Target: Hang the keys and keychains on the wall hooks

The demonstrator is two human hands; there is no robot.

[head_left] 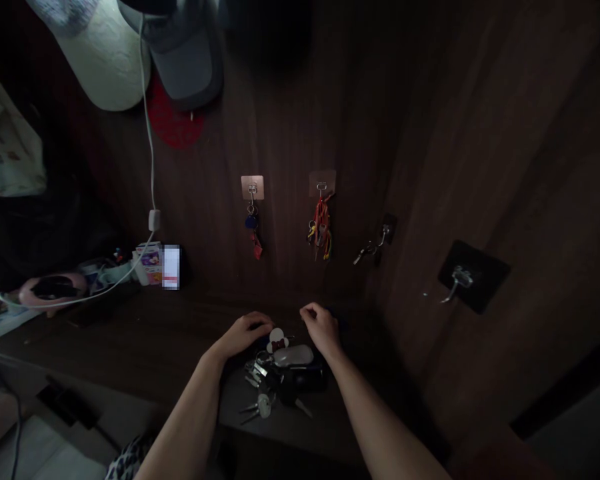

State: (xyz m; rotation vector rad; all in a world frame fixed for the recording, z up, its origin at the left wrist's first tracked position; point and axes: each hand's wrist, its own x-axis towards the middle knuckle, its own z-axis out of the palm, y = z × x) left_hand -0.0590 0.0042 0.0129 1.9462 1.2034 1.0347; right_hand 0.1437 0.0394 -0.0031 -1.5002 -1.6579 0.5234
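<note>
My left hand [243,335] is low over the dark shelf, its fingers curled and its fingertips close beside a white mouse-head charm [277,339] with a dark red bow. Across from it, my right hand [321,325] has its fingers bent inward in a closed shape; what it may hold is too dark to make out. Between my forearms lies a heap of keys: a silvery oval fob [293,356], a metal key bunch [257,373], a round-headed key [264,405] and a dark case [307,379].
On the wall, hooks hold a blue-and-red key ring [251,221] and orange-corded keys [322,227]. Two dark-backed hooks, one bearing a small metal item [367,252], project at right. Caps [107,63], a white cable [150,147], a lit phone [171,267] and a pink object [53,288] are left.
</note>
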